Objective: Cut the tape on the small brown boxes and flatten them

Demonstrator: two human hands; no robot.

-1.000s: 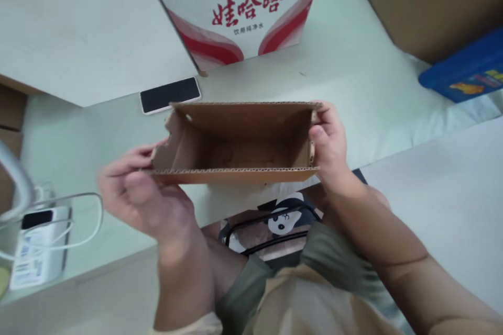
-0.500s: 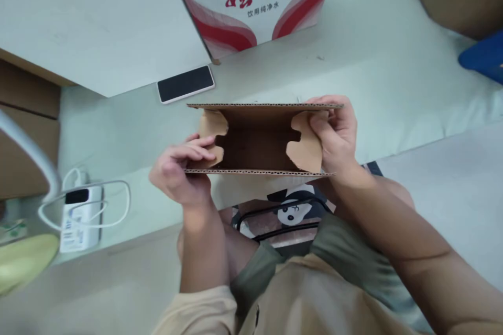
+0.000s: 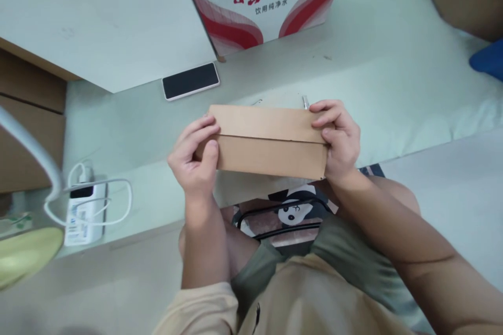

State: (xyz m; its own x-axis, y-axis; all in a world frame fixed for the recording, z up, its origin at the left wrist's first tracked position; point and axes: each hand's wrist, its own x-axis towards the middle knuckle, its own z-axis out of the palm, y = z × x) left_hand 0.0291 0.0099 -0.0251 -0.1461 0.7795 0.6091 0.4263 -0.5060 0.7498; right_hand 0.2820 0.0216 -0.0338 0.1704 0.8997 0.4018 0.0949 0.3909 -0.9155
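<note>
1. A pale green bench [image 3: 393,89] spans the view.
2. A large white box [image 3: 98,21] occupies the upper left.
3. A red-and-white carton [image 3: 271,26] stands beside it.
4. A brown cardboard box [image 3: 271,157] is held between two hands over the bench's near part, its top flaps meeting along a lengthwise seam.
5. The left hand [image 3: 194,154] grips one end, fingers over the flaps.
6. The right hand [image 3: 340,138] clasps the other, fingers bent.
7. A dark-screened phone [image 3: 191,81] lies near the white box.

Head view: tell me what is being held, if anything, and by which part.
A cardboard box, held by its two short ends: the left hand at one, the right hand at the other.
</note>
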